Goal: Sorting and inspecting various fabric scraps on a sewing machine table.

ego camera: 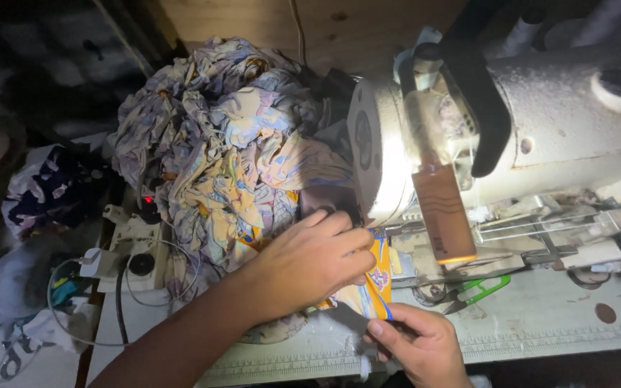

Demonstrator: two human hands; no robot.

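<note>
- The left hand (310, 262) lay palm down on a strip of orange and yellow printed cloth (374, 284), its grip flattened, fingers pressed together on the fabric just beside the needle end of the machine.
- The right hand (418, 345) sat near the bottom edge of the view, just below the left one, its grip pinching the near end of the same cloth strip between thumb and fingers.
- The cloth strip ran between the two hands, from the right hand's pinch up under the left hand's fingers, lying on the pale, scuffed worktop (540, 316).
- A worn white sewing machine (540, 122) stood directly beyond the hands, brightly lit at its head, with a brown rectangular tag (443, 215) hanging in front of it.
- A pair of green-handled scissors (479, 291) lay on the worktop just to the right of the hands.
- A large crumpled heap of pale floral fabric (231, 144) rose behind and to the left of the left hand, touching the strip's far end.
- A white power strip with a red light (138, 244) sat further left, well apart from the hands.
</note>
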